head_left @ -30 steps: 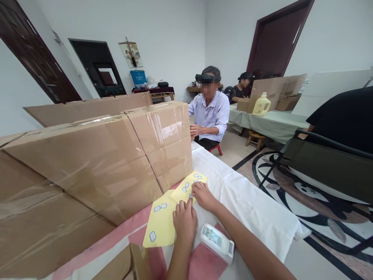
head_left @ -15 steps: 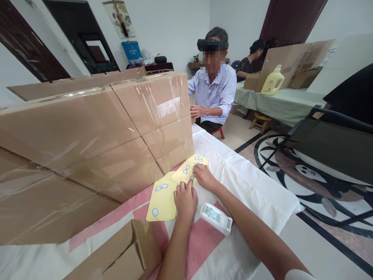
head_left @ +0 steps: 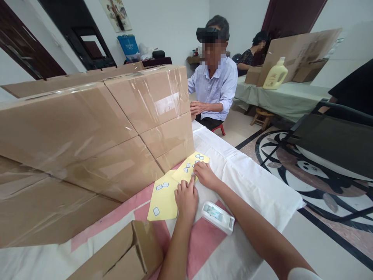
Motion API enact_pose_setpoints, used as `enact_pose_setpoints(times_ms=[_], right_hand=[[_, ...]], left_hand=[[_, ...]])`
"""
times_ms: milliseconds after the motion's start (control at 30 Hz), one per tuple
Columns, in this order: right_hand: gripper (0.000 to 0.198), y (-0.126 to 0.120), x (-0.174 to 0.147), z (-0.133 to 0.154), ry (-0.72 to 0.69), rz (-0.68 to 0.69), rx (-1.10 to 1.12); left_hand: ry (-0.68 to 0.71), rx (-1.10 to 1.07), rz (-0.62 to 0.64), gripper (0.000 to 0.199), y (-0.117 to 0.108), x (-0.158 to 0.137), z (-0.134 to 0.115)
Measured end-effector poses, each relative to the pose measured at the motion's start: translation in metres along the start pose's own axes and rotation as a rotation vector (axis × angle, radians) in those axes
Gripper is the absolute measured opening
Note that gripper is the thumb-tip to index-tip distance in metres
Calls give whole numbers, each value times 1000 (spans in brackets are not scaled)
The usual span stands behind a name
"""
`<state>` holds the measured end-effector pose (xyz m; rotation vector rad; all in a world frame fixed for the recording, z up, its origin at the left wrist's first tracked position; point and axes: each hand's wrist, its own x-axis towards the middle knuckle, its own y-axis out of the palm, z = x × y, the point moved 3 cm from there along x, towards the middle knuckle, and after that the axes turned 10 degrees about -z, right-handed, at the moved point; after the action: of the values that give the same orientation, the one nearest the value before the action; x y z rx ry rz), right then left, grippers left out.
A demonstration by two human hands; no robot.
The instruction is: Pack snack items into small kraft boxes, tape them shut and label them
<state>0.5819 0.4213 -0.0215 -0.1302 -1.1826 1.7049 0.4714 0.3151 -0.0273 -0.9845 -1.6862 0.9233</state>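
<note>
Two yellow sheets lie on the cloth, overlapping: a nearer sheet [head_left: 163, 202] and a farther sheet [head_left: 180, 174], both bearing small blue-outlined rectangles with pale insides. My left hand [head_left: 186, 198] rests over their right edge, fingers stretched out, the index fingertip meeting my right hand's fingertips. Over the farther sheet, my right hand [head_left: 206, 175] has its fingers bent and closed together. A small pale bit shows where the fingertips meet, too small to name. Just right of my left wrist sits a white plastic case [head_left: 218, 217] with a greenish label.
Taped cardboard boxes [head_left: 122, 132] form a wall along the left. An open cardboard box [head_left: 125, 249] stands at the near edge. Across the table [head_left: 247, 182] sits a person [head_left: 214, 85] in a light shirt. A yellow jug [head_left: 275, 76] stands on another table behind.
The view has shifted slightly. My left index finger reaches a little closer to my right fingertips, and the small pale piece between them is more covered. The sheets and case stay put.
</note>
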Motion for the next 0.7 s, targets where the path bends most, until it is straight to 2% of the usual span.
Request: enact_pose_setpoints(times_ms=[400,700], right_hand=[[15,1,1,-2,21,-9,20],[15,1,-1,-2,22,-69,14]], left_hand=[[-9,13,21,47,2,-1,0],[2,-22,-33,44,5,-2,2]])
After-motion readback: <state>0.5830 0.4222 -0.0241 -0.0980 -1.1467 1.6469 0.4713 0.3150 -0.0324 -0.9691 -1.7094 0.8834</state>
